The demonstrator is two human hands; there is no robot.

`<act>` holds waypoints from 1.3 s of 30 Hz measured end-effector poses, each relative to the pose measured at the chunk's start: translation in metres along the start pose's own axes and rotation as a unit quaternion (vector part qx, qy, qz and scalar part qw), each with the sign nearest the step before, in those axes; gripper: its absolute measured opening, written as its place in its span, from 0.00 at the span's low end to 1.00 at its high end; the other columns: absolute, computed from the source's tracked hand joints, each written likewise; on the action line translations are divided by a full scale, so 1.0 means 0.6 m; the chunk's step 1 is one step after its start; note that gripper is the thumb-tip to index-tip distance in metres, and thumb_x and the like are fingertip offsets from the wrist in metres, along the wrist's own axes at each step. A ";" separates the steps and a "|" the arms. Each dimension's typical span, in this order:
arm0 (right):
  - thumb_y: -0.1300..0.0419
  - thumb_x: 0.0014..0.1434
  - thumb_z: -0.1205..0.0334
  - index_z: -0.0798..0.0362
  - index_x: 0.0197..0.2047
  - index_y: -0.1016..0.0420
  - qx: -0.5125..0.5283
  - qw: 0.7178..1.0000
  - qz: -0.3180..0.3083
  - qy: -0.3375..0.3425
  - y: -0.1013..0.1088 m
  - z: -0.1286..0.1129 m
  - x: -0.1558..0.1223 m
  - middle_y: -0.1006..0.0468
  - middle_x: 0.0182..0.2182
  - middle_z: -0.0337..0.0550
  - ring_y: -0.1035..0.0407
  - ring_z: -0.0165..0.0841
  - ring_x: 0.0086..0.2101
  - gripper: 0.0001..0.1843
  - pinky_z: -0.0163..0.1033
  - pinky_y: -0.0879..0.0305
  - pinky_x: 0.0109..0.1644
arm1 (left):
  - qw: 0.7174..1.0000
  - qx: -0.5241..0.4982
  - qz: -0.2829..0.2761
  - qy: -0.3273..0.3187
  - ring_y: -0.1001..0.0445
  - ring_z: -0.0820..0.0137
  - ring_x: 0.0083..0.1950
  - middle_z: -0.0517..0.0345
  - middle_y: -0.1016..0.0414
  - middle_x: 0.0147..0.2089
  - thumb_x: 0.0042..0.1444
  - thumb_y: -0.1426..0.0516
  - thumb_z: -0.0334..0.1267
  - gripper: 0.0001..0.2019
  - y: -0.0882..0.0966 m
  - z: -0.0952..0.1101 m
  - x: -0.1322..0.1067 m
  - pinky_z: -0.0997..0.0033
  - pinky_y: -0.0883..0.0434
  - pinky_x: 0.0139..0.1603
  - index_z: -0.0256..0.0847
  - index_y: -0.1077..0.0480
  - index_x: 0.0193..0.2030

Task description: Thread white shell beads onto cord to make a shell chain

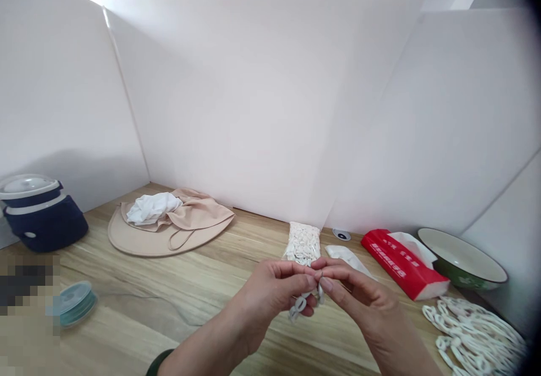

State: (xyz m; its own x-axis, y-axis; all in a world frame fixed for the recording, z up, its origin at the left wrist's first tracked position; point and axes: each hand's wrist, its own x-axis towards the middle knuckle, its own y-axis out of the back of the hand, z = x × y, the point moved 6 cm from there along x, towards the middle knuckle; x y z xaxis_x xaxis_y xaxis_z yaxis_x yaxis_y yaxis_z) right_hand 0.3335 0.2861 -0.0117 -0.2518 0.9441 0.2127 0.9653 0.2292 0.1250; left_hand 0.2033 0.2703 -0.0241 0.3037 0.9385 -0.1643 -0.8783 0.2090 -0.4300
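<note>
My left hand (276, 286) and my right hand (359, 297) meet fingertip to fingertip above the table. Both are closed in a pinch around a short string of small white ring-shaped pieces (300, 305), which look like cut shells. Some of these hang below the left fingers, and another white piece (320, 294) is by the right thumb. The exact spot where the fingertips touch is partly hidden. Just behind the hands lies a clear bag of similar white pieces (303, 240). A spool of teal thread (76, 304) rests at left, with a thin line trailing from it over the wood.
At right are a red tissue pack (401, 263), a green-sided enamel bowl (465, 255) and heaped white strands (473, 336). A beige hat (198, 212) with white cloth (153, 208) and a navy container (44, 218) stand at left. White panels (236, 100) enclose the table.
</note>
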 end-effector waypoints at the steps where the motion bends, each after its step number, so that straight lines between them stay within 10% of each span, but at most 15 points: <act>1: 0.36 0.54 0.56 0.45 0.30 0.20 0.002 1.000 -0.003 0.001 -0.001 0.000 0.001 0.23 0.41 0.40 0.31 0.36 0.47 0.04 0.32 0.32 0.48 | 1.000 -0.009 -0.003 0.003 0.34 0.74 0.26 0.57 0.31 0.25 0.46 0.38 0.38 0.11 0.000 -0.002 0.000 0.71 0.37 0.34 0.30 0.26 0.32; 11: 0.34 0.49 0.48 0.50 0.31 0.20 0.045 0.995 0.006 -0.091 -0.001 0.022 -0.004 0.26 0.35 0.39 0.45 0.18 0.15 0.14 0.28 0.48 0.15 | 0.995 -0.067 -0.074 0.020 0.31 0.74 0.27 0.56 0.29 0.25 0.48 0.38 0.34 0.08 -0.003 -0.014 0.002 0.71 0.35 0.35 0.30 0.27 0.34; 27: 0.32 0.47 0.50 0.52 0.30 0.20 0.154 0.978 0.000 -0.142 -0.022 0.014 -0.015 0.31 0.27 0.37 0.43 0.23 0.20 0.13 0.29 0.45 0.20 | 0.997 0.000 -0.072 0.027 0.33 0.76 0.24 0.59 0.29 0.24 0.45 0.40 0.33 0.05 -0.005 -0.019 0.006 0.73 0.35 0.30 0.35 0.29 0.30; 39: 0.34 0.49 0.50 0.53 0.27 0.22 0.053 0.991 -0.009 -0.122 -0.012 0.011 -0.014 0.30 0.25 0.37 0.44 0.22 0.18 0.13 0.28 0.49 0.18 | 0.996 0.061 -0.042 0.054 0.29 0.74 0.25 0.56 0.25 0.24 0.43 0.38 0.34 0.06 0.003 -0.017 -0.001 0.73 0.36 0.32 0.34 0.28 0.27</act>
State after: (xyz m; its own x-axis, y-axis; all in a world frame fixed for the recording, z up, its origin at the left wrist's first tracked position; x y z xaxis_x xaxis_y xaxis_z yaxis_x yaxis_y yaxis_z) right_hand 0.3291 0.2780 -0.0209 -0.2564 0.9661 -0.0311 0.9661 0.2571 0.0216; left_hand 0.2053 0.2675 -0.0337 0.4094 0.8830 -0.2297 -0.8847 0.3226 -0.3366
